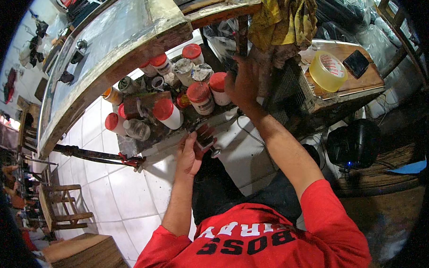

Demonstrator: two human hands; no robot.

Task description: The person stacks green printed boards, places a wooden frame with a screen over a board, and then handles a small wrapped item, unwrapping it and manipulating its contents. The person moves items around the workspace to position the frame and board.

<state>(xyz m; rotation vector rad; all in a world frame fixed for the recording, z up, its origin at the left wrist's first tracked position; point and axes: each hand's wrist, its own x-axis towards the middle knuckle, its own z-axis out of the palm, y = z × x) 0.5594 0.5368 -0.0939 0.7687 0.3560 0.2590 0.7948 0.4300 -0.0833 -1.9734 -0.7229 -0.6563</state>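
Note:
My left hand point(189, 154) is closed around a small dark object with a round, shiny metal end point(215, 152); I cannot make out its kind. It is held low, in front of a shelf crowded with jars. Beyond it stand a white jar with a red lid point(168, 114) and another red-lidded jar point(200, 98). My right hand point(245, 84) reaches up past a third red-lidded jar point(219, 88), close to a dark upright post point(242, 35). Its fingers are in shadow and blurred, so their grip does not show.
A worn framed table point(180, 31) overhangs the jars. A stained yellow cloth point(282, 20) hangs above my right hand. At right, a roll of clear yellowish tape point(328, 72) and a black square object point(356, 64) lie on a wooden box. A wooden stool point(65, 207) stands left on white tiles.

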